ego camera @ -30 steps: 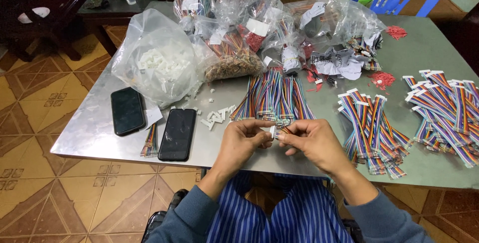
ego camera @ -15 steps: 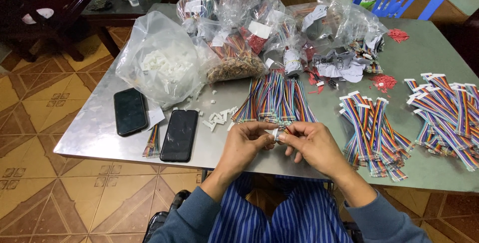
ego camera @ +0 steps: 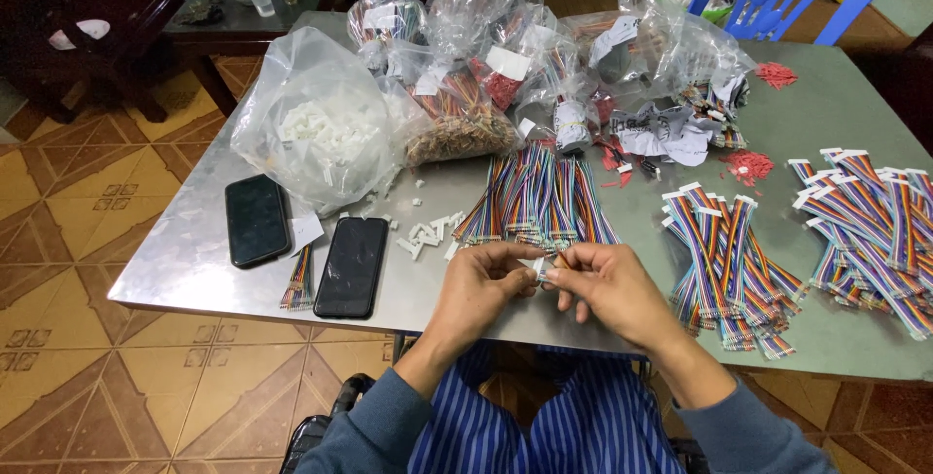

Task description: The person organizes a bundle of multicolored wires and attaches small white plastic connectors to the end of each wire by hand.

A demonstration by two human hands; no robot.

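Both hands, left hand (ego camera: 483,284) and right hand (ego camera: 603,289), meet at the bench's (ego camera: 194,250) near edge, pinched on a small white connector (ego camera: 539,268) (wire end barely visible), apparently mid-seating; next calls for a straight, steady push.

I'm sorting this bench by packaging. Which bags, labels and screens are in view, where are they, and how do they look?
Clear plastic bag: left rear of table, bulging, full of small white parts.
Bag of brown pieces: beside it, clear, white label on top.
Cluster of clear bags: rear centre, crinkled, white paper labels.
Left phone: front left, flat, black, screen dark.
Right phone: beside it, black, screen dark.
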